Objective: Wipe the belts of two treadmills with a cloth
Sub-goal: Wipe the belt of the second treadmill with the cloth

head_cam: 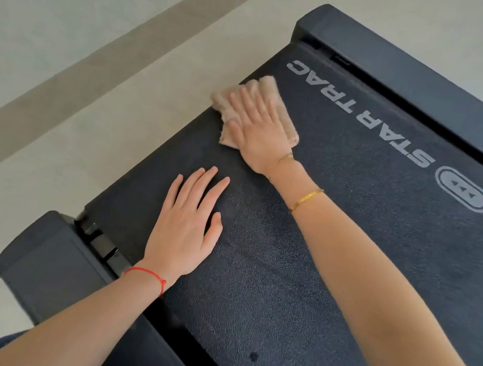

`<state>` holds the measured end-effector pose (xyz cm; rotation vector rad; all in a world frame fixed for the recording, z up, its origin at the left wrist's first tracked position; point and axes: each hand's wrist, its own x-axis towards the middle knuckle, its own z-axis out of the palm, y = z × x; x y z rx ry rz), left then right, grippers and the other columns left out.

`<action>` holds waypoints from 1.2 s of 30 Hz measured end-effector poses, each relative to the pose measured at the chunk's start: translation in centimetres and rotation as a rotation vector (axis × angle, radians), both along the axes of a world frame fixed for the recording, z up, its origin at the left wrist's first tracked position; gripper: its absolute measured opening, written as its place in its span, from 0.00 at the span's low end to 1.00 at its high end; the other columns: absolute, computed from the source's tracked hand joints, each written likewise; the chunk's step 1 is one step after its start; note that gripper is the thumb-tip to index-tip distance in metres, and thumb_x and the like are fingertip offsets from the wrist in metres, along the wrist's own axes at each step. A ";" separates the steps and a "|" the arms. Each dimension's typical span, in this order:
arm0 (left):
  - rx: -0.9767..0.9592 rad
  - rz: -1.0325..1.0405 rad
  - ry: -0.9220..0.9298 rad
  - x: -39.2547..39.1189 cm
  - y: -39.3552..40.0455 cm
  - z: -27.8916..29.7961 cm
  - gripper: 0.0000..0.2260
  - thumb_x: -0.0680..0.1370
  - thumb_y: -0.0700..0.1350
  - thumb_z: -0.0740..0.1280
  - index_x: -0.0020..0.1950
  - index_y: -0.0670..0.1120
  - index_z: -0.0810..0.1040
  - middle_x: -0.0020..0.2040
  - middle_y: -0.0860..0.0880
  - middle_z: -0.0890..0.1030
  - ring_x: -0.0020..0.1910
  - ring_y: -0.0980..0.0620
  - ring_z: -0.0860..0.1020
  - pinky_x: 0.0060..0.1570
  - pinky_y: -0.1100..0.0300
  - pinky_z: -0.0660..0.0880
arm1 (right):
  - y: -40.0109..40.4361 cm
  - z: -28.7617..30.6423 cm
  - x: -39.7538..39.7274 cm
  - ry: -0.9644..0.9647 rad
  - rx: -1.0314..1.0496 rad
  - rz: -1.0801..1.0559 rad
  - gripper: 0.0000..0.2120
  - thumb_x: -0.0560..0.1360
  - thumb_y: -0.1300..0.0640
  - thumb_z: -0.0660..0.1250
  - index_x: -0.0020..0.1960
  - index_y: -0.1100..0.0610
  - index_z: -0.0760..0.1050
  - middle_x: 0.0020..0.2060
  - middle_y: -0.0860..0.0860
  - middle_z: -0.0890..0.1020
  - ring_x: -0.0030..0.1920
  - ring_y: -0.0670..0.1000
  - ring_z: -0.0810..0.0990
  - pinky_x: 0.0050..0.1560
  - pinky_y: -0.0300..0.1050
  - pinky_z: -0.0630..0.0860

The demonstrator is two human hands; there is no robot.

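Note:
A dark textured treadmill belt (337,229) with grey "STAR TRAC" lettering fills most of the view. A folded beige cloth (226,98) lies near the belt's rear end, close to its left edge. My right hand (258,128) presses flat on the cloth with straight fingers; a gold bracelet is on that wrist. My left hand (187,225) rests flat on the bare belt nearer to me, fingers spread, with a red string on the wrist. Only one treadmill is in view.
Dark end caps stand at the treadmill's rear corners, one at the lower left (40,265) and one at the top (319,24). A side rail (437,100) runs along the belt's far edge. Pale tiled floor (68,29) with a darker stripe lies beyond.

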<state>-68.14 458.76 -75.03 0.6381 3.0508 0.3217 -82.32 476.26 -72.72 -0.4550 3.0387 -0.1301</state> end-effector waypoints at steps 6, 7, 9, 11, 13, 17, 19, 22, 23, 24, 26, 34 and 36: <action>0.004 0.006 0.000 -0.1 0.0 -0.1 0.25 0.82 0.50 0.51 0.80 0.49 0.60 0.80 0.47 0.59 0.79 0.47 0.57 0.78 0.43 0.54 | 7.1 0.6 -4.7 0.096 0.259 -0.145 0.27 0.83 0.47 0.40 0.79 0.56 0.53 0.76 0.57 0.60 0.77 0.58 0.53 0.77 0.58 0.44; 0.007 0.006 -0.004 -0.1 -0.1 -0.1 0.25 0.82 0.50 0.51 0.80 0.49 0.60 0.80 0.48 0.59 0.79 0.47 0.57 0.78 0.43 0.54 | 8.1 0.8 -5.4 0.044 0.192 -0.245 0.27 0.84 0.48 0.42 0.80 0.57 0.51 0.78 0.58 0.56 0.78 0.58 0.51 0.78 0.57 0.41; 0.012 0.008 -0.006 -0.1 -0.1 -0.1 0.25 0.82 0.50 0.51 0.80 0.49 0.60 0.80 0.48 0.59 0.79 0.47 0.57 0.78 0.43 0.55 | 8.2 0.8 -5.7 -0.038 0.008 -0.351 0.26 0.85 0.50 0.42 0.81 0.58 0.45 0.80 0.57 0.47 0.80 0.56 0.42 0.77 0.52 0.34; 0.009 0.012 -0.009 -0.1 -0.1 -0.1 0.25 0.82 0.51 0.51 0.79 0.50 0.60 0.80 0.48 0.59 0.79 0.48 0.57 0.78 0.43 0.55 | 6.8 0.5 -4.5 -0.046 -0.073 -0.338 0.26 0.86 0.51 0.41 0.81 0.58 0.43 0.80 0.56 0.45 0.80 0.56 0.41 0.77 0.50 0.35; 0.011 0.011 -0.005 -0.1 -0.1 -0.1 0.25 0.82 0.50 0.51 0.79 0.50 0.61 0.80 0.48 0.60 0.79 0.48 0.57 0.78 0.43 0.55 | 5.5 0.2 -1.8 -0.042 -0.096 -0.219 0.26 0.85 0.50 0.41 0.81 0.57 0.43 0.80 0.56 0.46 0.80 0.56 0.41 0.78 0.53 0.38; 0.018 0.009 0.004 -0.2 -0.1 -0.1 0.25 0.81 0.50 0.52 0.79 0.49 0.62 0.79 0.47 0.61 0.79 0.47 0.58 0.77 0.43 0.55 | 5.4 -0.6 6.5 -0.021 -0.109 0.010 0.26 0.85 0.47 0.46 0.81 0.51 0.48 0.80 0.51 0.48 0.80 0.54 0.44 0.78 0.52 0.38; 0.018 0.007 0.005 -0.2 -0.1 -0.1 0.24 0.82 0.50 0.52 0.79 0.49 0.62 0.79 0.47 0.61 0.79 0.47 0.58 0.78 0.44 0.54 | 7.6 -0.8 8.4 0.014 -0.063 -0.051 0.26 0.85 0.45 0.47 0.80 0.50 0.49 0.80 0.51 0.50 0.80 0.53 0.45 0.77 0.49 0.35; 0.029 0.009 0.004 -0.2 -0.1 -0.1 0.24 0.82 0.50 0.52 0.79 0.49 0.62 0.79 0.47 0.61 0.79 0.47 0.58 0.79 0.45 0.53 | 11.4 -0.4 7.9 -0.005 -0.042 -0.333 0.26 0.85 0.45 0.44 0.81 0.50 0.45 0.80 0.52 0.46 0.80 0.54 0.43 0.78 0.52 0.37; 0.032 0.010 0.006 -0.1 -0.1 -0.1 0.24 0.82 0.50 0.52 0.79 0.49 0.62 0.79 0.47 0.61 0.79 0.47 0.58 0.79 0.45 0.52 | 11.9 -0.3 7.7 -0.030 -0.070 -0.394 0.26 0.85 0.46 0.44 0.81 0.51 0.45 0.80 0.52 0.45 0.80 0.54 0.42 0.78 0.53 0.37; 0.035 0.012 0.007 -0.2 -0.1 -0.1 0.24 0.82 0.50 0.53 0.79 0.49 0.62 0.79 0.47 0.61 0.79 0.47 0.58 0.79 0.45 0.52 | 11.7 -0.2 7.8 -0.043 -0.096 -0.421 0.25 0.85 0.47 0.43 0.80 0.51 0.44 0.80 0.52 0.45 0.80 0.54 0.41 0.78 0.54 0.36; 0.036 0.014 0.007 -0.2 -0.1 0.0 0.24 0.82 0.50 0.53 0.79 0.49 0.62 0.79 0.47 0.61 0.79 0.47 0.58 0.79 0.46 0.51 | 9.9 0.0 9.3 -0.049 -0.104 -0.394 0.25 0.85 0.49 0.44 0.80 0.52 0.45 0.80 0.54 0.45 0.80 0.56 0.41 0.77 0.52 0.34; 0.057 -0.006 0.016 0.1 -0.1 0.3 0.25 0.82 0.50 0.51 0.79 0.47 0.63 0.79 0.46 0.62 0.78 0.46 0.59 0.77 0.43 0.55 | 4.9 -0.1 23.6 -0.089 -0.072 0.036 0.26 0.84 0.43 0.41 0.81 0.47 0.47 0.80 0.47 0.49 0.80 0.53 0.44 0.79 0.53 0.41; 0.054 -0.006 0.025 0.2 -0.1 0.2 0.24 0.83 0.48 0.53 0.79 0.47 0.62 0.79 0.46 0.62 0.78 0.46 0.59 0.78 0.43 0.54 | 7.1 -0.1 22.4 -0.062 0.010 0.022 0.26 0.84 0.42 0.41 0.81 0.47 0.44 0.80 0.47 0.46 0.80 0.52 0.42 0.78 0.52 0.39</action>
